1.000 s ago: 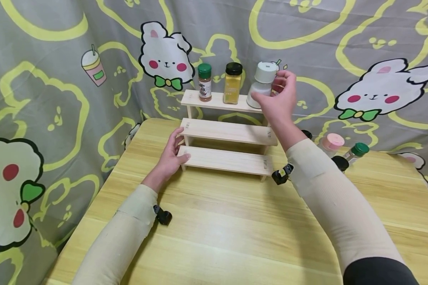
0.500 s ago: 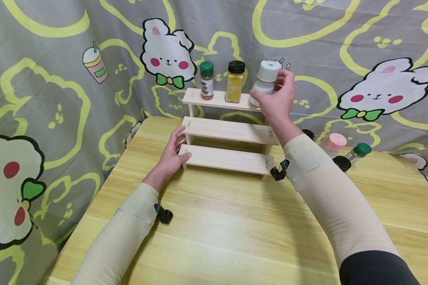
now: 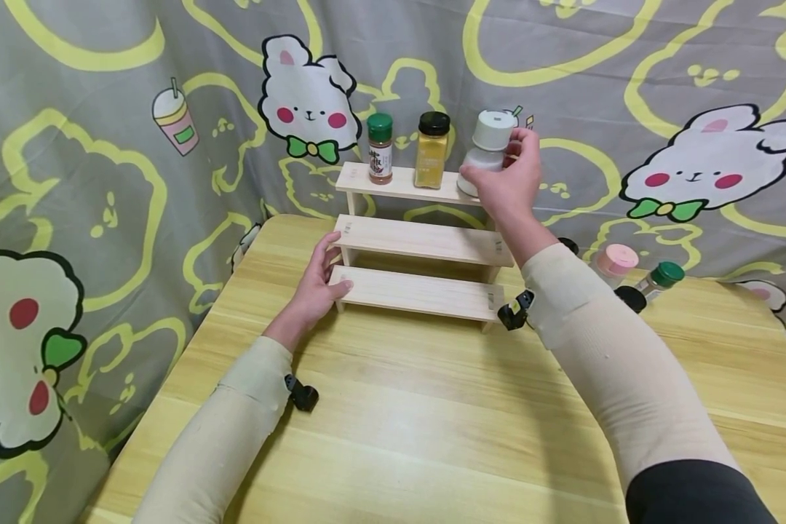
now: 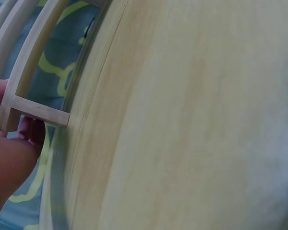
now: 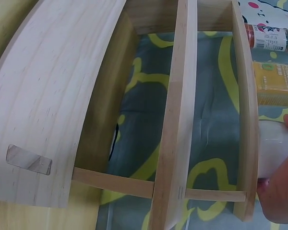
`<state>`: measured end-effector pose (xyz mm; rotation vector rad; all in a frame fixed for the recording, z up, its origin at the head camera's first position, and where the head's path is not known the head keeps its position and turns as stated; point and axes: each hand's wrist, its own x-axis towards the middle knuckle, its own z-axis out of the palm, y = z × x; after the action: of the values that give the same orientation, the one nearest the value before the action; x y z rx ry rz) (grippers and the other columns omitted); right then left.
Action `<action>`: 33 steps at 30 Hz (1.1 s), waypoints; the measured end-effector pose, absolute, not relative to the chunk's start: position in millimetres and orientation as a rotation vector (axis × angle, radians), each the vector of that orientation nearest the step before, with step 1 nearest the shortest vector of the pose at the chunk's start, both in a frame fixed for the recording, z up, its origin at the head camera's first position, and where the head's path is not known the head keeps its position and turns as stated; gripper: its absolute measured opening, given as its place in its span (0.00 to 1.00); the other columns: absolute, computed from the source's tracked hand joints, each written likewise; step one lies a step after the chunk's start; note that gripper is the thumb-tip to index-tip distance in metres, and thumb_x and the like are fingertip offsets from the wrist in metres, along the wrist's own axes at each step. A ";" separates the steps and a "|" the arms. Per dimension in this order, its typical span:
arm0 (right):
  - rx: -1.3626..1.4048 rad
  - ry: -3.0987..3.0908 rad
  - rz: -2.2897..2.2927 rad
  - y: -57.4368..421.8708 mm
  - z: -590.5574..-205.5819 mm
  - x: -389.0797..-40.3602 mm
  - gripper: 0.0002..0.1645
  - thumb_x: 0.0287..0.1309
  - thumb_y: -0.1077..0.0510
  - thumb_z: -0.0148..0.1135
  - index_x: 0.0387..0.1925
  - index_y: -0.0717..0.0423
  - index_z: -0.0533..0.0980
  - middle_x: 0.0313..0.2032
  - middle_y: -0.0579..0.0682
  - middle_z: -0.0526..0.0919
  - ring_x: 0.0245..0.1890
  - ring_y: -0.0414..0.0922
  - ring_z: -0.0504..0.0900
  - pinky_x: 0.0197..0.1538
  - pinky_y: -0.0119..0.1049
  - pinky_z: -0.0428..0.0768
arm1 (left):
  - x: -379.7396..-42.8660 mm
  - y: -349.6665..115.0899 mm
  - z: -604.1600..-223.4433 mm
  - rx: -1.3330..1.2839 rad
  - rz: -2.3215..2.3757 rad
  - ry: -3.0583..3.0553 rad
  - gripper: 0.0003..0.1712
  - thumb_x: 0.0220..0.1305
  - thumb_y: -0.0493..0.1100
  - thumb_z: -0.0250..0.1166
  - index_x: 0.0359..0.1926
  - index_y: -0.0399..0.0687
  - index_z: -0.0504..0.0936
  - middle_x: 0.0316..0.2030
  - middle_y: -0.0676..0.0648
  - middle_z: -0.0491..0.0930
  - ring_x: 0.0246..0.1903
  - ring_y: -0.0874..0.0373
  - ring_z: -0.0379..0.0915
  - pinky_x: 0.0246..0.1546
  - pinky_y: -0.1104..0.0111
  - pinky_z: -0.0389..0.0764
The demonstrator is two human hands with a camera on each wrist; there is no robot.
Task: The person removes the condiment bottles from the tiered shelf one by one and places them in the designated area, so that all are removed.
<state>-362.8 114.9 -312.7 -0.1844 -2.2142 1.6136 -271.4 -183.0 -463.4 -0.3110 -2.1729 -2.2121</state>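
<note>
Pinching a white round-bodied bottle with a wide pale cap [image 3: 481, 161] between thumb and curled fingers of the right hand [image 3: 516, 175], with thumb across the near face and fingers round the right side. Standing upright at the right end of the top tier of a pale bare-wood three-tier rack [image 3: 422, 239], apparently base down on the board. Left of that grip, on the same tier: a squarish clear jar of yellow contents with a black cap [image 3: 429, 156], then, farther left, a slim round shaker with a green cap and white printed label [image 3: 380, 153]. Both upright, apart from the fingers. Below and well left of the right grip, holding the rack's left end with the left hand [image 3: 314, 287], thumb on top of the lowest tier, fingers bent behind the side piece. Right of and below the right grip, past the forearm, on a light yellow wood-grain table [image 3: 393, 422]: a pink-capped bottle [image 3: 616, 260], a green-capped bottle [image 3: 661, 278] and a black-capped bottle [image 3: 631, 298] clustered, plus another black cap [image 3: 568, 245] partly hidden by the arm. On both forearms, beige sleeves [image 3: 602, 349], each with a small black camera [image 3: 301, 395] near the wrist. Behind the grip: a grey curtain [image 3: 563, 44] printed with yellow outlines and white rabbits.
</note>
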 end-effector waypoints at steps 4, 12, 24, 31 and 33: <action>-0.186 -2.205 1.620 115.6 -312.3 -361.8 0.45 0.40 0.60 0.80 0.59 0.45 0.65 0.52 0.46 0.70 0.51 0.42 0.70 0.53 0.35 0.72 | -271.9 -182.6 -464.1 -0.313 -2.213 -2.171 0.51 0.56 0.13 0.55 0.75 0.52 0.54 0.71 0.38 0.60 0.66 0.41 0.60 0.60 0.51 0.67; -0.200 -2.203 1.646 117.4 -311.1 -358.2 0.44 0.40 0.60 0.81 0.58 0.43 0.66 0.54 0.46 0.71 0.53 0.43 0.70 0.56 0.37 0.71 | -272.1 -182.1 -463.7 -0.304 -2.200 -2.182 0.52 0.56 0.14 0.56 0.76 0.54 0.54 0.71 0.39 0.60 0.66 0.42 0.59 0.61 0.54 0.67; -0.185 -2.196 1.638 115.7 -312.0 -347.0 0.43 0.40 0.60 0.80 0.57 0.44 0.67 0.53 0.46 0.72 0.51 0.43 0.70 0.54 0.39 0.72 | -271.8 -183.8 -464.1 -0.293 -2.179 -2.201 0.52 0.57 0.14 0.56 0.76 0.55 0.54 0.72 0.39 0.59 0.67 0.44 0.59 0.63 0.52 0.64; -0.160 -2.191 1.652 118.2 -312.3 -340.3 0.42 0.39 0.60 0.81 0.56 0.44 0.68 0.53 0.46 0.72 0.51 0.43 0.70 0.54 0.39 0.71 | -271.0 -183.6 -463.9 -0.303 -2.177 -2.195 0.52 0.57 0.14 0.56 0.76 0.54 0.53 0.71 0.38 0.60 0.66 0.42 0.59 0.62 0.54 0.66; -0.149 -2.184 1.657 119.7 -312.3 -338.2 0.43 0.38 0.61 0.81 0.56 0.45 0.68 0.52 0.46 0.72 0.51 0.43 0.70 0.54 0.39 0.71 | -271.2 -183.4 -463.9 -0.302 -2.179 -2.197 0.52 0.57 0.15 0.56 0.76 0.54 0.53 0.71 0.38 0.60 0.66 0.43 0.59 0.62 0.54 0.66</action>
<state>-338.2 119.7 -312.3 -0.1493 -2.1839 1.6575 -271.2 -183.4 -463.9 -0.3020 -2.1966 -2.1792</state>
